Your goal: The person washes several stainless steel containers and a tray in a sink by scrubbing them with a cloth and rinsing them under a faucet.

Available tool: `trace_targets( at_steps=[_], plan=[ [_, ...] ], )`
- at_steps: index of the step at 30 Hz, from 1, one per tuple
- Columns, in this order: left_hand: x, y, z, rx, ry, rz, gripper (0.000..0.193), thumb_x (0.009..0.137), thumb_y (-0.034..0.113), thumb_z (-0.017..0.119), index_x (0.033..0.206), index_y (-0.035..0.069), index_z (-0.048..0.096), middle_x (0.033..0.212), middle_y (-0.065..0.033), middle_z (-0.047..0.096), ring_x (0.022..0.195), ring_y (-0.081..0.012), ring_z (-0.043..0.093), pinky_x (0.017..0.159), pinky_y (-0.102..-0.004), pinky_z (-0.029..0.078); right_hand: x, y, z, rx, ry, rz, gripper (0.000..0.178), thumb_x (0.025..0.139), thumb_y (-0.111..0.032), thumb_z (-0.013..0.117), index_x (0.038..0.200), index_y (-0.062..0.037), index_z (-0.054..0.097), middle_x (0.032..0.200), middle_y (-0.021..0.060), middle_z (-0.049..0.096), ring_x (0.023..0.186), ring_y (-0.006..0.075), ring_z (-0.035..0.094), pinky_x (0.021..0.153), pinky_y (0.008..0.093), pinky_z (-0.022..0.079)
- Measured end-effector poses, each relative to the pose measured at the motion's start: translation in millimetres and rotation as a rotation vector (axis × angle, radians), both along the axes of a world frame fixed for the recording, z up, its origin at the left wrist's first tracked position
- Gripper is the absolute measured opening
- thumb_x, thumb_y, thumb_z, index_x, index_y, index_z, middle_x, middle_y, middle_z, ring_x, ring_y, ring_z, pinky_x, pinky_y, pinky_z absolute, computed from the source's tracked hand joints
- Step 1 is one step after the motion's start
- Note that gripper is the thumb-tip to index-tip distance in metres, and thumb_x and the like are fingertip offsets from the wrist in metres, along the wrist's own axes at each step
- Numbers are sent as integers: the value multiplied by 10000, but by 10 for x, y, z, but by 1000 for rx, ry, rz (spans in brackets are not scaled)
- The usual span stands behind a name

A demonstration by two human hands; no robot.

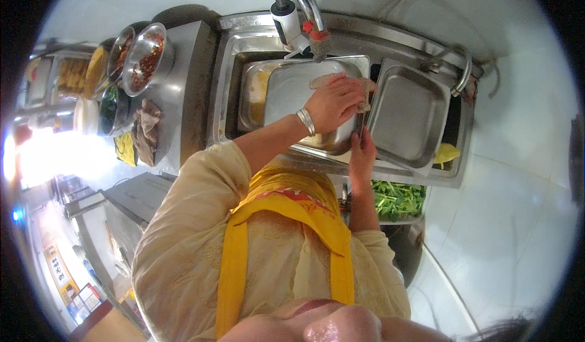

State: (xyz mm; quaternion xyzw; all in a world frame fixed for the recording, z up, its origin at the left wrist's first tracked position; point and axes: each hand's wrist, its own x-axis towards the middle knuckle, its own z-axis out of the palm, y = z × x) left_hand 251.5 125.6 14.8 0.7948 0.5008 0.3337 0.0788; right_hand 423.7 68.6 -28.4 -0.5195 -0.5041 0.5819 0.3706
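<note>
One wide stainless-steel sink point(225, 67) spans the upper middle of the frame, with a steel desk point(194, 92) at its left. Inside the sink, left of the frame's upper right quarter, lies a silvery rectangular steel tray point(292, 101), the piece being handled. Its longer axis seems to run across the frame, left to right, though the hands and the lens's bend leave this unsure; its right edge points toward a second, grey steel tray point(408, 117), whose long axis runs from top to bottom of the frame, slightly slanted.

Both hands meet at that right edge, so most of the handled tray lies to the left of them. The left hand point(337, 103), wearing a silver bracelet point(306, 122) on its wrist, is above and reaches across from the left, fingers curled over a crumpled pinkish-beige cloth point(368, 88). The right hand point(364, 152) is just below, nearer the tray's lower right corner, and appears to pinch the rim; its exact fingertip contact is too small to tell.
</note>
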Motion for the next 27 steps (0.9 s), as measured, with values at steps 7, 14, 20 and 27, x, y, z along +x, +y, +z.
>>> trace_targets(
  at_steps=[7, 14, 20, 27],
  plan=[
    [-321, 663, 31, -281, 69, 79, 236, 765, 211, 569, 931, 44, 595, 960, -120, 604, 943, -318, 561, 858, -411, 447, 2, -158, -177, 4, 24, -3, 377, 903, -104, 495, 1238, 68, 482, 1108, 161, 598, 960, 175, 552, 838, 284, 431],
    [-1144, 758, -967, -759, -156, 506, 319, 847, 264, 515, 1028, 11, 586, 907, -135, 617, 920, -301, 586, 805, -370, 448, -17, -267, -291, 9, 33, -45, 388, 892, -104, 519, 1240, 65, 484, 1112, 165, 599, 973, 167, 554, 842, 283, 432],
    [-1313, 23, -1105, -497, -433, 624, 448, 904, 344, 460, 1146, -28, 524, 1112, -258, 574, 1057, -401, 536, 897, -404, 419, -51, -366, -155, -39, 118, -154, 395, 898, -102, 515, 1252, 68, 468, 1150, 130, 576, 979, 167, 537, 869, 285, 414],
    [-985, -546, -1473, -401, -458, 632, 419, 891, 217, 500, 1245, -6, 462, 1377, -221, 357, 1261, -386, 341, 1072, -408, 250, -156, -398, 17, -86, 251, -222, 377, 918, -101, 499, 1259, 55, 459, 1143, 81, 566, 1017, 150, 505, 921, 268, 370]
  ],
)
